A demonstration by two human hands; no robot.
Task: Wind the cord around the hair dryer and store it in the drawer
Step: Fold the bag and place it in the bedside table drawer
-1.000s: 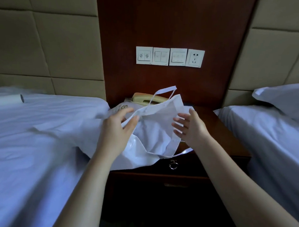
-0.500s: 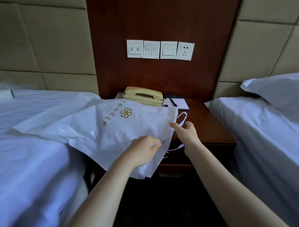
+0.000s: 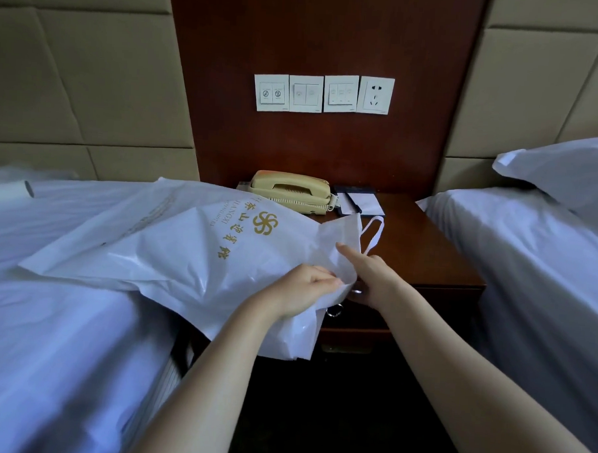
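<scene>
Crinkled white plastic bag with gold logo lies flat across the left bed and dark wooden bench. Left hand pinches its open edge shut; right hand grips the edge too, forefinger extended. Since 0.5 s ago hands moved closer together. Hair dryer not visible; ring-pull drawer closed.

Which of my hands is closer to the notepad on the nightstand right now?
Right. The right hand grips the bag's edge just in front of the notepad; the left hand pinches the bag farther toward you and to the left.
</scene>
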